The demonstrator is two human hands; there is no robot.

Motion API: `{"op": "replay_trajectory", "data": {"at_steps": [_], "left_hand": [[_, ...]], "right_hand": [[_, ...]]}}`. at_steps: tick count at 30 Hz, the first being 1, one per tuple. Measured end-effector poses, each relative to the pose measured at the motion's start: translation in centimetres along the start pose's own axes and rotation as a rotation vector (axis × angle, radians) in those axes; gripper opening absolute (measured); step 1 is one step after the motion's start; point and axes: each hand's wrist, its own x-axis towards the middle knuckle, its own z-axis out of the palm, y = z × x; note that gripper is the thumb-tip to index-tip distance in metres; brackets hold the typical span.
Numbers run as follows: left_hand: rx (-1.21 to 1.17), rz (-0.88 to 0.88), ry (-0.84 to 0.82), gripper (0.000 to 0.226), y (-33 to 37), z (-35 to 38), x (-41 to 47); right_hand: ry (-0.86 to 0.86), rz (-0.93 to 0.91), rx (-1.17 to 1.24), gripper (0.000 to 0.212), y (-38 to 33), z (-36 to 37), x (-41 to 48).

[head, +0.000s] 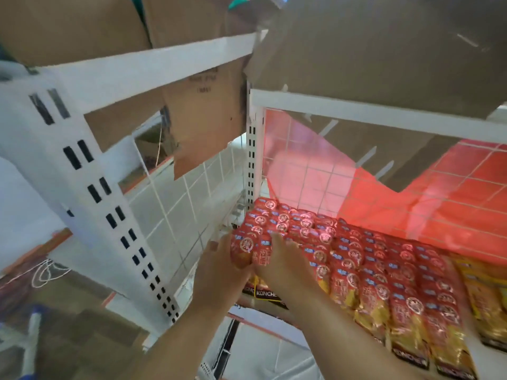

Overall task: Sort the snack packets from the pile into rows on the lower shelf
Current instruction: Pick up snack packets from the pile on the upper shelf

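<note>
head view: both bare forearms reach up and forward from the bottom of the frame toward the left end of the lower shelf (256,311). the left hand (216,272) comes in from the left, palm turned inward, thumb up, its fingers wrapped round the side of the held packets (247,252). the right hand (282,267) shows its back to the camera, and its fingers bend over the right side and top of the same small bunch, so the bunch is clasped between the two hands. the bunch stands just above the shelf's front left corner, touching the first row.

the red packets (356,259) are glossy, long pouches laid close together in rows running back to the wire grid (384,185). each has a round white seal and a small blue tag near the top, gold below, and a black band at the bottom that reads "konche"; the rest of the word is blurred. at the far right lie yellow packets (491,294) of the same shape.

the shelving is white painted metal, and its upright post (109,204) is punched with paired dark slots. behind the grid is a red panel (466,193). brown cardboard boxes (356,50) sit on the level above; one carries faint print too blurred to read.
</note>
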Motion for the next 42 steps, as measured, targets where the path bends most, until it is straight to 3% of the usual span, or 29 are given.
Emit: {"op": "replay_trajectory", "data": {"at_steps": [8,14,19,29,42], "left_hand": [[0.039,-0.069,-0.034,0.057,-1.2,0.5,-0.1],[0.047,-0.045,-0.046,0.057,-2.3,0.6,-0.2],[0.064,0.004,-0.04,0.049,-3.4,0.8,-0.3],[0.069,0.022,-0.096,0.057,-3.9,0.7,-0.4],[0.049,0.035,-0.153,0.046,-3.8,0.5,-0.5]], "right_hand": [[0.056,0.109,0.016,0.085,-0.8,1.4,-0.2],[0.034,0.135,0.018,0.063,-2.0,1.8,-0.3],[0.012,0.146,-0.063,0.066,-2.5,2.0,-0.3],[-0.011,0.073,-0.28,0.057,-2.3,1.3,-0.1],[-0.037,0.089,-0.297,0.06,-2.2,0.7,-0.3]]}}
